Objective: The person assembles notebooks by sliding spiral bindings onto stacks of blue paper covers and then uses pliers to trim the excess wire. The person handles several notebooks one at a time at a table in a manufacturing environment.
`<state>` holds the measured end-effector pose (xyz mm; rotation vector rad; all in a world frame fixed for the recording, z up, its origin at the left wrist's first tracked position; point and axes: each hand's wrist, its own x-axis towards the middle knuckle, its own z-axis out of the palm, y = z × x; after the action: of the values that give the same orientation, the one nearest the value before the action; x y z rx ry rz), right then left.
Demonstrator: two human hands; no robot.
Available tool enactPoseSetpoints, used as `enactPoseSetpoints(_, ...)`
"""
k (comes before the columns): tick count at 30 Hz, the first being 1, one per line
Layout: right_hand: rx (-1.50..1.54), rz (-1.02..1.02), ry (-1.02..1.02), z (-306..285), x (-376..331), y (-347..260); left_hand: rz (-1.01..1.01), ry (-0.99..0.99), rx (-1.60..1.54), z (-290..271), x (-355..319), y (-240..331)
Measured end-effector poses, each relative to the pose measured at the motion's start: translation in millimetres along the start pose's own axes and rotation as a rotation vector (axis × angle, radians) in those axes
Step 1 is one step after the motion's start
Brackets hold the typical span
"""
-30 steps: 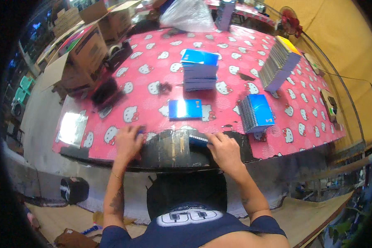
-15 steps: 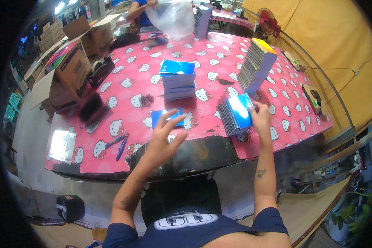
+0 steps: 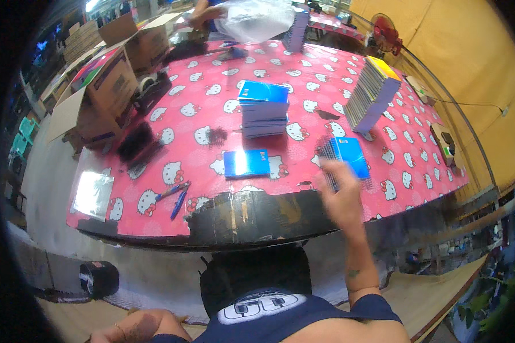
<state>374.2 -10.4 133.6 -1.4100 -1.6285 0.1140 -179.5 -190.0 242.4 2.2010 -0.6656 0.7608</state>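
My right hand [image 3: 340,194], smeared by motion, is at the near left corner of a low pile of blue spiral notebooks [image 3: 352,155] on the right of the table; its fingers are too blurred to tell whether they grip. My left hand [image 3: 102,336] is low at the left beside my body, cut off by the lower edge, its fingers mostly out of sight. A blue notebook [image 3: 246,164] lies flat near the table's front edge. Behind it rises a taller stack of blue-covered notebooks [image 3: 263,114], and a high, leaning stack with a yellow top [image 3: 375,94] stands at the back right.
A pink patterned cover [image 3: 303,151] lies over the table, torn to black at the front edge. Pens [image 3: 178,203], a clear plastic packet [image 3: 93,194], a tape dispenser [image 3: 151,90] and open cartons [image 3: 106,94] are on the left. Across the table, a person's hand [image 3: 206,14] holds clear plastic.
My left hand has left the flat notebook and dropped to the lower left beside my body. My right hand has moved from the pile's right edge to its near left corner. The view has shifted slightly.
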Motion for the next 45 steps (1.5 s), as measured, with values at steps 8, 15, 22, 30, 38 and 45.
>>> enactPoseSetpoints(8, 0.989, -0.347, -1.287, 138, -149, -206, -0.572, 1.413, 0.367, -59, -105, -142)
enactPoseSetpoints(15, 1.132, -0.361, -1.344, 125, -137, -264, -1.141, 1.029, 0.604, -166, -82, -231)
enactPoseSetpoints(22, 1.305, 0.283, -1.843, 145, -152, -252, -1.195, 0.716, 0.726, -172, -52, -251)
enactPoseSetpoints(30, 1.268, 0.212, -2.428, 169, -152, -241, -1.211, 0.343, 0.857, -179, -19, -258)
enactPoseSetpoints(38, 1.307, 0.052, -2.029, 213, -119, -250, -0.959, 0.736, 0.947, -128, -28, -265)
enactPoseSetpoints(45, 1.047, -0.169, -1.681, 213, -145, -298, -0.691, 0.972, 0.862, -41, -44, -316)
